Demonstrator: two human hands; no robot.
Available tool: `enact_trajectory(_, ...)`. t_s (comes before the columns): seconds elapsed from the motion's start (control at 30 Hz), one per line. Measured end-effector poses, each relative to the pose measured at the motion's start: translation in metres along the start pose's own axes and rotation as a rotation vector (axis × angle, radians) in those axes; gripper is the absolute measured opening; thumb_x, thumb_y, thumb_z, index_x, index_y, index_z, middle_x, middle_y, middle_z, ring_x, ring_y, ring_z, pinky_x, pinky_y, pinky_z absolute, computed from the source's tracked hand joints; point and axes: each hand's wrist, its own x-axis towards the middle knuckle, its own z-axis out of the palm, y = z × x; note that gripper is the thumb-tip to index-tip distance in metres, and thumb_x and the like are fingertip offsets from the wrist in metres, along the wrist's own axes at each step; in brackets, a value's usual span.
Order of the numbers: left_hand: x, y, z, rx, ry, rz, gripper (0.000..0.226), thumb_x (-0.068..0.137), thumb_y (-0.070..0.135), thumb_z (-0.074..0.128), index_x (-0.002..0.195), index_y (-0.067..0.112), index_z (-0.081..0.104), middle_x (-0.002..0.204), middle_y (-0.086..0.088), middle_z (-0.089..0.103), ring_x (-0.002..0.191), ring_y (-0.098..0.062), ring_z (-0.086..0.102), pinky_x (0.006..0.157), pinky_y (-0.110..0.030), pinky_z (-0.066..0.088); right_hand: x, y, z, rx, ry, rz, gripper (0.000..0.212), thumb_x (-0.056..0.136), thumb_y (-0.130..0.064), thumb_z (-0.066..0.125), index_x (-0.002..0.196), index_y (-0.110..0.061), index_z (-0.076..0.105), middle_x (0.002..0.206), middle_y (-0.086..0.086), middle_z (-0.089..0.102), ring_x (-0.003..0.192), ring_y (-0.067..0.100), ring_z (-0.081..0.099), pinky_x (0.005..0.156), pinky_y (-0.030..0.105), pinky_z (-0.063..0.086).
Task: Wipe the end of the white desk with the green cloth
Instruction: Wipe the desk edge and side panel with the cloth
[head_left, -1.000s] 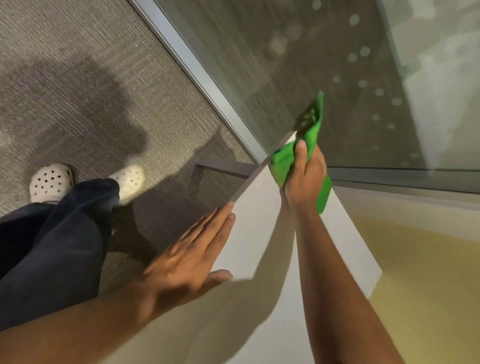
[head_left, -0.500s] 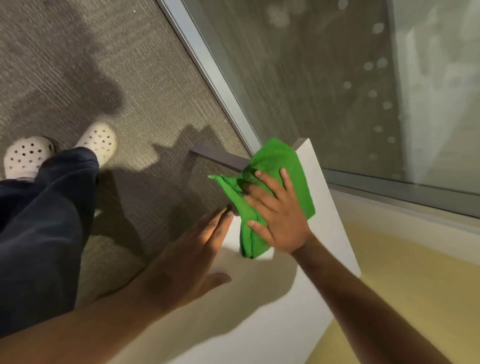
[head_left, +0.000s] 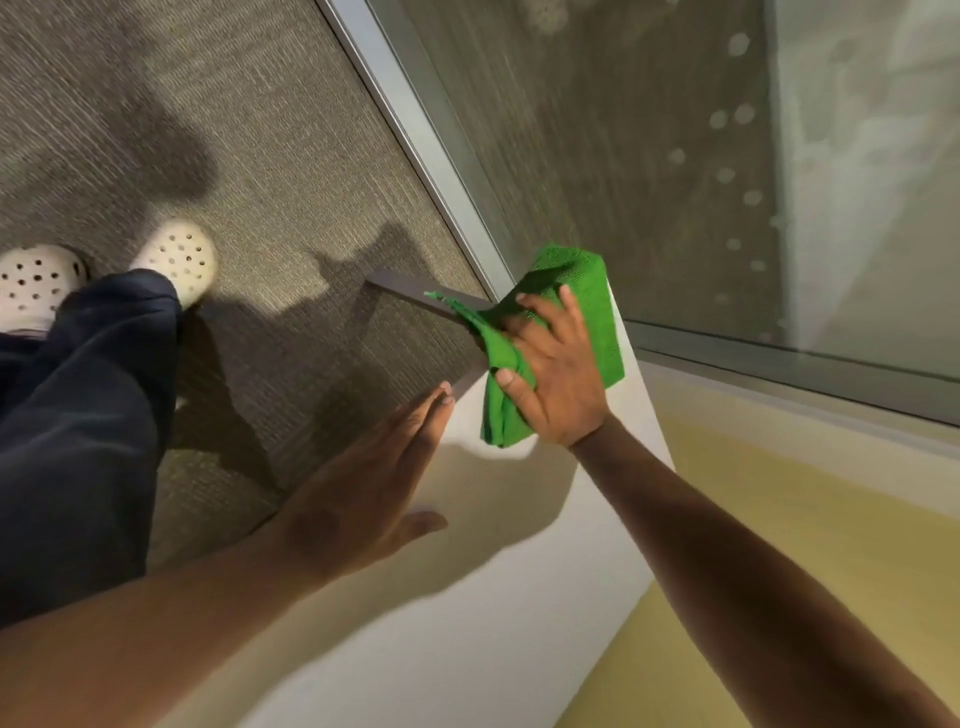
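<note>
The white desk (head_left: 519, 571) runs from the lower middle up to its narrow far end beside the glass wall. A folded green cloth (head_left: 592, 296) lies over that far end, one corner hanging off the left edge. My right hand (head_left: 556, 374) presses flat on the cloth, fingers spread. My left hand (head_left: 363, 493) rests flat on the desk's left edge, fingers straight and together, holding nothing, its fingertips just short of the cloth.
A glass wall (head_left: 623, 130) with a metal frame (head_left: 415, 130) stands right behind the desk's end. Grey carpet (head_left: 234, 130) lies to the left, with my dark trouser leg (head_left: 78, 415) and white clogs (head_left: 176, 254). A yellow surface (head_left: 779, 545) lies to the right.
My right hand went from gripping the cloth at the desk's far corner to pressing it flat on the top, then slid it toward the far end. My left hand stayed put.
</note>
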Motion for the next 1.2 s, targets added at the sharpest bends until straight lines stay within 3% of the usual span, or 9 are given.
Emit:
enact_trajectory(0.17, -0.001, -0.002, 0.003, 0.0, 0.041, 0.025, 0.128, 0.08, 0.067, 0.075, 0.171, 0.004, 0.012, 0.18, -0.013, 0.021, 0.167, -0.011, 0.007, 0.132, -0.017, -0.004, 0.018, 0.021, -0.007, 0.008, 0.032, 0.052, 0.062, 0.105, -0.056, 0.037, 0.105, -0.003, 0.07, 0.101, 0.015, 0.064, 0.112, 0.034, 0.062, 0.13, 0.057, 0.021)
enact_trajectory(0.3, 0.0, -0.002, 0.005, 0.009, 0.04, 0.021, 0.134, 0.076, 0.06, 0.086, 0.17, 0.002, 0.01, 0.179, -0.015, 0.022, 0.166, -0.021, 0.02, 0.131, -0.014, -0.001, 0.053, 0.045, -0.014, 0.307, 0.216, 0.794, 0.046, 0.094, -0.057, 0.051, 0.102, -0.016, 0.07, 0.101, 0.01, 0.068, 0.107, 0.035, 0.066, 0.1, 0.047, 0.051)
enact_trajectory(0.4, -0.001, 0.003, 0.001, 0.039, 0.052, 0.012, 0.133, 0.074, 0.058, 0.089, 0.168, -0.003, 0.019, 0.176, -0.018, 0.03, 0.163, -0.026, 0.03, 0.132, -0.016, 0.004, 0.06, 0.039, -0.014, 0.407, 0.295, 1.165, 0.049, 0.098, -0.059, 0.04, 0.101, -0.021, 0.072, 0.103, 0.008, 0.075, 0.108, 0.035, 0.068, 0.084, 0.037, 0.044)
enact_trajectory(0.53, -0.003, 0.005, -0.002, 0.08, 0.057, 0.01, 0.13, 0.076, 0.06, 0.087, 0.168, -0.003, 0.02, 0.177, -0.016, 0.029, 0.163, -0.026, 0.031, 0.133, -0.017, 0.005, 0.041, -0.012, 0.002, 0.327, 0.504, 1.12, 0.048, 0.11, -0.035, 0.041, 0.135, -0.001, 0.062, 0.141, 0.021, 0.065, 0.138, 0.039, 0.055, 0.118, 0.048, 0.037)
enact_trajectory(0.63, -0.004, 0.003, -0.002, 0.106, 0.052, 0.003, 0.128, 0.08, 0.068, 0.079, 0.17, 0.002, 0.017, 0.179, -0.011, 0.026, 0.165, -0.018, 0.024, 0.133, -0.016, 0.001, 0.006, -0.063, 0.012, 0.464, 0.421, 0.96, 0.056, 0.113, -0.033, 0.04, 0.166, -0.018, 0.029, 0.175, -0.005, 0.029, 0.167, 0.018, 0.013, 0.135, 0.044, 0.004)
enact_trajectory(0.83, -0.003, -0.002, 0.006, 0.134, 0.118, 0.022, 0.12, 0.088, 0.076, 0.066, 0.172, 0.007, 0.017, 0.182, -0.004, 0.018, 0.168, -0.008, 0.01, 0.134, -0.017, 0.004, -0.04, -0.077, 0.012, 0.392, 0.123, 0.671, 0.063, 0.108, -0.052, 0.039, 0.162, -0.055, 0.008, 0.178, -0.019, 0.007, 0.167, 0.015, -0.007, 0.133, 0.055, -0.002)
enact_trajectory(0.93, -0.005, -0.003, 0.01, 0.173, 0.187, 0.032, 0.113, 0.092, 0.079, 0.058, 0.171, 0.007, 0.022, 0.181, -0.004, 0.023, 0.165, -0.013, 0.026, 0.132, -0.016, 0.012, 0.003, -0.044, 0.002, 0.259, 0.161, 0.881, 0.066, 0.103, -0.061, 0.043, 0.164, -0.046, 0.023, 0.178, -0.013, 0.012, 0.167, 0.02, 0.002, 0.13, 0.06, 0.0)
enact_trajectory(1.03, -0.006, -0.004, 0.013, 0.231, 0.24, 0.069, 0.115, 0.09, 0.079, 0.062, 0.17, 0.005, 0.025, 0.18, -0.006, 0.027, 0.164, -0.012, 0.029, 0.125, -0.017, 0.028, 0.053, -0.002, -0.012, 0.21, 0.174, 1.037, 0.056, 0.101, -0.052, 0.045, 0.154, -0.033, 0.049, 0.161, 0.002, 0.048, 0.152, 0.028, 0.041, 0.124, 0.058, 0.028)
enact_trajectory(1.2, -0.008, 0.001, 0.006, 0.219, 0.272, 0.101, 0.112, 0.091, 0.079, 0.059, 0.17, 0.007, 0.027, 0.179, -0.004, 0.03, 0.147, -0.014, 0.057, 0.08, -0.035, 0.069, 0.081, 0.013, -0.023, 0.281, 0.227, 1.169, 0.036, 0.105, -0.037, 0.045, 0.119, -0.013, 0.068, 0.12, 0.017, 0.074, 0.117, 0.042, 0.065, 0.099, 0.046, 0.046)
